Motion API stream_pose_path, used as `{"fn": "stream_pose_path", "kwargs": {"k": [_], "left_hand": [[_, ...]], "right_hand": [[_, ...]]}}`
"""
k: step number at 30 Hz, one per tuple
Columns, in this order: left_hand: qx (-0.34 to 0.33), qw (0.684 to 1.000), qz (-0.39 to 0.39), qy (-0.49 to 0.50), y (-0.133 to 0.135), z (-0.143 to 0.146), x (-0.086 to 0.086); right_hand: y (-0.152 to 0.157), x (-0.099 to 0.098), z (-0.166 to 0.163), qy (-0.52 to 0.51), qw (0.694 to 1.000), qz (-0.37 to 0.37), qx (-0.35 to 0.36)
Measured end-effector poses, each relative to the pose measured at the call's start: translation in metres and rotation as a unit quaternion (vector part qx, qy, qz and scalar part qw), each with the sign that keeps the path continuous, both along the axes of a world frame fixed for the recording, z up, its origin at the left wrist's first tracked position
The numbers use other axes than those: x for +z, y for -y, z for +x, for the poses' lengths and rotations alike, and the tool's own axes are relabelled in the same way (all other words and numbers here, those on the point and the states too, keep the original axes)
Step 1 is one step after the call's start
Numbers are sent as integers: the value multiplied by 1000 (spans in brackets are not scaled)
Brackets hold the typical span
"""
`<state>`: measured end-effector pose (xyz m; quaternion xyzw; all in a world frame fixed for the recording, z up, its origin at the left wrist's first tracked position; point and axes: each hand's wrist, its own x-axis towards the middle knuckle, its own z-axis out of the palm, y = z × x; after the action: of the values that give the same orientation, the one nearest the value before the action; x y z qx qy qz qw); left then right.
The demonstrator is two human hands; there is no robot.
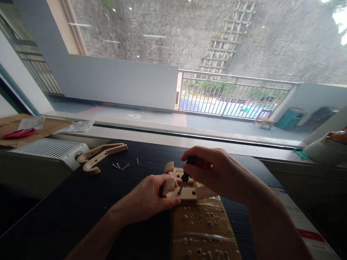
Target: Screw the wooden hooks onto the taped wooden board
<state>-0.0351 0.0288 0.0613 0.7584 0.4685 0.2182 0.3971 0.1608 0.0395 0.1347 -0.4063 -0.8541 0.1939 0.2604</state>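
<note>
My right hand (208, 168) is closed around the black handle of a screwdriver (184, 177), whose shaft points down into a hole in a pale wooden hook (187, 194). With its fingers and thumb, my left hand (155, 195) grips the curled end of that hook and presses it against a board (202, 227). The board is wrapped in clear film and dotted with many holes. Just behind lies a second wooden hook (175, 176) on the board, partly hidden by my hands. Whether a screw sits under the screwdriver tip cannot be made out.
Two loose wooden hooks (101, 155) and several screws (125, 167) lie on the black table (130, 231). A radiator (54, 155) stands left, near red-handled scissors (20, 133) on cardboard. A printed sheet (300, 220) is at right. The window sill (151, 131) borders the far side.
</note>
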Motion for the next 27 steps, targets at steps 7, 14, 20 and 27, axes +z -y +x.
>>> {"fn": "stream_pose_path", "kwargs": {"k": [7, 14, 20, 27], "left_hand": [[-5, 1000, -1, -11, -2, 0, -3], [-6, 1000, -10, -4, -3, 2, -7], [-4, 1000, -15, -3, -4, 3, -6], [-7, 1000, -10, 0, -5, 1, -9]], "right_hand": [[-3, 2, 3, -23, 999, -34, 29], [-12, -6, 5, -10, 998, 25, -51], [4, 4, -1, -15, 998, 42, 33], [-9, -4, 4, 17, 996, 64, -65]]}}
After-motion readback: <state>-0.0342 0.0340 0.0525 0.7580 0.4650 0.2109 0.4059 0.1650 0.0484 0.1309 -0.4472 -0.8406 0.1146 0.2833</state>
